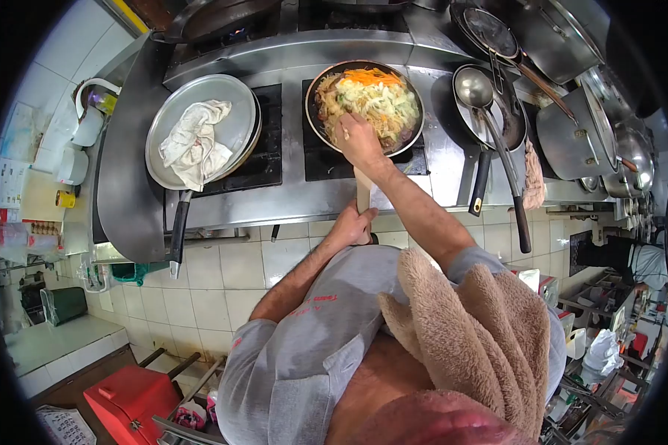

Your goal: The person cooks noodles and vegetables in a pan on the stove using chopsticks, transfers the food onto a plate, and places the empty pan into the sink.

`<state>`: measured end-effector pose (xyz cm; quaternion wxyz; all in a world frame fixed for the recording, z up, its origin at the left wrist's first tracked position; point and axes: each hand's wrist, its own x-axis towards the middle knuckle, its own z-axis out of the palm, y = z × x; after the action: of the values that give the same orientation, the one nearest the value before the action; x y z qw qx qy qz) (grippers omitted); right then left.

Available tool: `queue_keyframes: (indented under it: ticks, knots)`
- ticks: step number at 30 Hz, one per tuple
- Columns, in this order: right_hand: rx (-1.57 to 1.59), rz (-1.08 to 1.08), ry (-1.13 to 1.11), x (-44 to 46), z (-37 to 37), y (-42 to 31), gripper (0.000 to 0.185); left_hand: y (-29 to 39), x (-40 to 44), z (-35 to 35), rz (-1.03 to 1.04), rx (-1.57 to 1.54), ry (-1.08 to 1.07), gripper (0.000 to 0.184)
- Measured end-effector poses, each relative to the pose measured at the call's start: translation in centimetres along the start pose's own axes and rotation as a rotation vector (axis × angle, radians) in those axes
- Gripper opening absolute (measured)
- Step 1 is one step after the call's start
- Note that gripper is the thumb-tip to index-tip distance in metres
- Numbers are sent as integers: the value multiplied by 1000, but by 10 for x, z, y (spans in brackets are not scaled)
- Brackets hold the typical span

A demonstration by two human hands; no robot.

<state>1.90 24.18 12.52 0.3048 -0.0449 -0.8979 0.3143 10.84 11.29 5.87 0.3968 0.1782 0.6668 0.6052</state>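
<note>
A dark-rimmed frying pan (309, 119) sits on the stove, filled with noodles (328, 100), chopped pale cabbage (382, 100) and orange carrot strips (371, 76). My left hand (352, 225) is wrapped round the pan's pale handle (363, 191) at the stove's front edge. Over the near side of the food, my right hand (360, 139) is closed, its fingers curled downward. What it holds, if anything, is hidden beneath the fingers.
To the left, a lidded pan (158, 141) carries a crumpled white cloth (197, 144), its dark handle jutting past the edge. At right, a ladle (474, 87) rests in another pan (523, 126) beside a large pot (571, 137). A brown towel (475, 319) hangs over my shoulder.
</note>
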Motion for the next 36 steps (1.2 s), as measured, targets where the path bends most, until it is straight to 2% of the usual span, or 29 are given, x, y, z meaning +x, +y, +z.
queue_keyframes:
  ticks: [1, 2, 5, 11, 14, 18, 21, 23, 25, 27, 28, 29, 32, 34, 36]
  knots:
    - [1, -5, 1, 5, -5, -8, 12, 3, -1, 1, 90, 64, 41, 37]
    - [71, -4, 75, 11, -9, -15, 13, 6, -4, 1, -12, -18, 24, 36]
    - [161, 29, 166, 27, -3, -20, 12, 2, -4, 1, -61, -67, -3, 37]
    - [147, 114, 252, 57, 40, 12, 12, 12, -9, 0, -2, -101, -25, 36]
    - [54, 294, 89, 69, 27, 14, 15, 17, -9, -1, -48, 27, 12, 36]
    - [163, 346, -53, 107, -21, 10, 17, -1, -1, 0, 58, 137, 81, 24]
    - [98, 295, -119, 138, -33, 30, 19, 2, 0, -1, -2, 98, 35, 22]
    - [50, 216, -241, 147, -20, 56, 20, -3, 4, -4, -17, 127, -16, 40]
    - [57, 303, -327, 146, -12, 65, 21, -4, 3, -4, -34, 149, 7, 38]
    - [-61, 138, -429, 155, -14, 74, 19, -2, 0, -3, -50, 163, 18, 37]
    - [100, 210, -438, 156, -32, 67, 19, 5, -3, -3, -83, 128, 5, 36]
    - [124, 134, -374, 155, -49, 59, 18, 9, -4, -3, -111, 93, -7, 35]
    - [117, 117, -307, 128, -95, 36, 19, 13, -6, 1, -122, -26, -10, 34]
    - [124, -26, -240, 97, -116, 34, 23, 16, -7, 2, -139, -58, 7, 34]
    - [48, -152, -317, 54, -128, 40, 27, 15, -7, 3, -106, -88, 1, 32]
